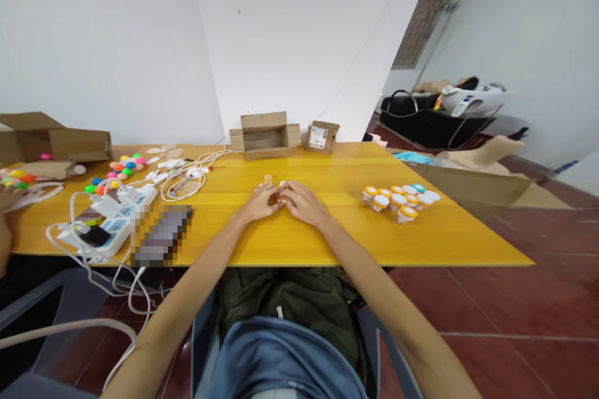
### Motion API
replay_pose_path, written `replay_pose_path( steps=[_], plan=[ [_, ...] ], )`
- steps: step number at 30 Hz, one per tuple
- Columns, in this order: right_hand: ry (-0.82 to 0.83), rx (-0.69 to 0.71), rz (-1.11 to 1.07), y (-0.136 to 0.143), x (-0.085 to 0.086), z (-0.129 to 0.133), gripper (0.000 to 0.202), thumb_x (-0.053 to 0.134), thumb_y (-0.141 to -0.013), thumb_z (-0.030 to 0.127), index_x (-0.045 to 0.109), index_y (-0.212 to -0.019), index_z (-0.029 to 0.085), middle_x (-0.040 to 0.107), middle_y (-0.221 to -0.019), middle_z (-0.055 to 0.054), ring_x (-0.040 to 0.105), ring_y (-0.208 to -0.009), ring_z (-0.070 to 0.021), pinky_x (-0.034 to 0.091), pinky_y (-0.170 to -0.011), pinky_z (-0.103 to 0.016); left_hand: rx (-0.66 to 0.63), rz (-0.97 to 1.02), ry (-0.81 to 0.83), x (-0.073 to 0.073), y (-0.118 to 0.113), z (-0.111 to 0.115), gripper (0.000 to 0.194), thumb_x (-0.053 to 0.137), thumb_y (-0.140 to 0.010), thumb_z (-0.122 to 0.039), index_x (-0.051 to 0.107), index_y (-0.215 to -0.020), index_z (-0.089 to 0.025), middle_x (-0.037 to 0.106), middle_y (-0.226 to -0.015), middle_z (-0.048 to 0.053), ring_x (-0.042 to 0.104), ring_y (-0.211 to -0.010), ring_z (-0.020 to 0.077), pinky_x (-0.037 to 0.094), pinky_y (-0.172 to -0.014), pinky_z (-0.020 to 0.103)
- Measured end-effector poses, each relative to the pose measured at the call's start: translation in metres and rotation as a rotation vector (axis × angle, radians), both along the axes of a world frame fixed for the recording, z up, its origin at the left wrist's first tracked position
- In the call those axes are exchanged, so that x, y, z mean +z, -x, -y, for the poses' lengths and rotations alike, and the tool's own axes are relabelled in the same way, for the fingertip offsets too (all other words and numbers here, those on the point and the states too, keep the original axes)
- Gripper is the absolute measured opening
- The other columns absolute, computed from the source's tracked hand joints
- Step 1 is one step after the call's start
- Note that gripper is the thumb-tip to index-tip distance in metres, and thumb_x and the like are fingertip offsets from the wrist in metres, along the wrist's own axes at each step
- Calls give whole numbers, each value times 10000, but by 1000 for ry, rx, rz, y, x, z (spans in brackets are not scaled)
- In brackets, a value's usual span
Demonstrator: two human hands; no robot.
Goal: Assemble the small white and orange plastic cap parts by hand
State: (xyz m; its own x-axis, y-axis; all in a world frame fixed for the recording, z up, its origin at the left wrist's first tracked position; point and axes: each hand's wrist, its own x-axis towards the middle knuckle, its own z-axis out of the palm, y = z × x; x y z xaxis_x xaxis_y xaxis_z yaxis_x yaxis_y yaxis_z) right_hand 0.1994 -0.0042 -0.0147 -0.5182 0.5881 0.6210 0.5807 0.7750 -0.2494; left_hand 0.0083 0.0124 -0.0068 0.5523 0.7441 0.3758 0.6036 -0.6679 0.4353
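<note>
Over the middle of the table, my left hand [262,203] and my right hand [303,204] meet with bent fingers. Between their fingertips is a small orange-and-white piece [281,200], mostly covered by the fingers; its kind is hard to make out. Just behind the hands lie a small clear piece [267,179] and a little white piece [282,184]. To the right of my right hand stands a group of small clear jars [397,199] with white tops and orange rims; one has a teal rim.
An open cardboard box [266,140] and a smaller carton [322,137] stand against the wall. On the left are a power strip [121,224] with white cables, a blurred-out phone [163,235], colourful balls [126,166] and another box [79,143]. Another person's hand [6,198] shows at the far left.
</note>
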Motion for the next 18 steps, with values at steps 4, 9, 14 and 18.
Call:
replay_pose_path(
  steps=[4,9,14,18],
  plan=[
    [1,-1,12,0,0,0,256,510,-891,93,699,-977,243,646,-1099,-91,609,-1027,-236,513,-930,-411,-1,-2,-3,0,0,0,156,632,-877,-367,658,-923,-220,630,-921,47,593,-926,227,482,-924,387],
    [8,-11,-3,1,0,0,246,508,-894,101,688,-971,249,649,-1095,-85,608,-1035,-231,513,-926,-403,-15,6,-6,0,0,0,117,634,-869,-327,643,-893,-212,621,-939,50,591,-932,227,481,-918,386],
    [23,-30,-24,2,-1,0,188,524,-900,132,674,-938,237,647,-1086,-89,608,-1031,-225,513,-919,-384,-8,-2,-4,-1,1,-1,97,630,-860,-307,639,-884,-214,619,-918,42,584,-924,222,479,-922,379],
    [45,-37,-47,3,0,0,152,532,-908,156,663,-896,233,650,-1080,-85,609,-1030,-221,513,-913,-375,-5,-11,-6,-1,1,-1,99,625,-852,-297,644,-901,-213,620,-902,37,580,-916,221,480,-928,381]
  ],
)
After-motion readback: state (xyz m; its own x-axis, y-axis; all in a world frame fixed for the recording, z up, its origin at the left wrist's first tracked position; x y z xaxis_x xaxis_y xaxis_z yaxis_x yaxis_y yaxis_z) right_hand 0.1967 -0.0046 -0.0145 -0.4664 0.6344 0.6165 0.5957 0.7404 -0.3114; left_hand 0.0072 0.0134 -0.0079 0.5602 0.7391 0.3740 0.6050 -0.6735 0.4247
